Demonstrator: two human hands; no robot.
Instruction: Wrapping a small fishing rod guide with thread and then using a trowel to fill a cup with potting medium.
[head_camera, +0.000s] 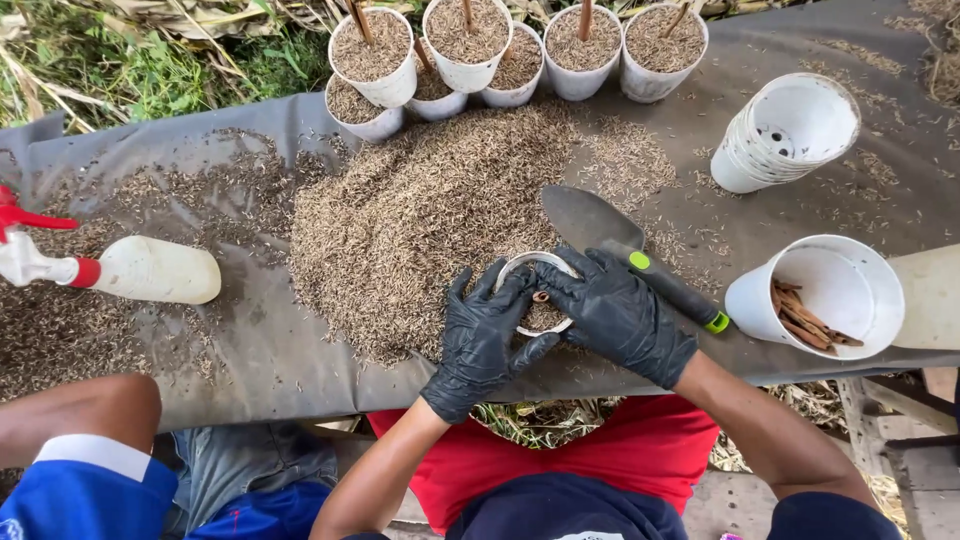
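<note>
Two black-gloved hands, left (487, 335) and right (615, 312), cup a small white pot (535, 295) at the counter's (250, 340) 6 o'clock edge, fingers curled on its rim. Husk-filled, thin-walled, probably light and easily squashed; best gripped around the sidewall. Trowel (625, 250) at 2 o'clock.

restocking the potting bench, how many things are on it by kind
Filled white pots at the back: 7
Pot under the gloved hands: 1
Stack of empty pots: 1
Pot holding brown sticks: 1
Trowel: 1
Spray bottle: 1
Husk heap: 1
Total: 13
</note>
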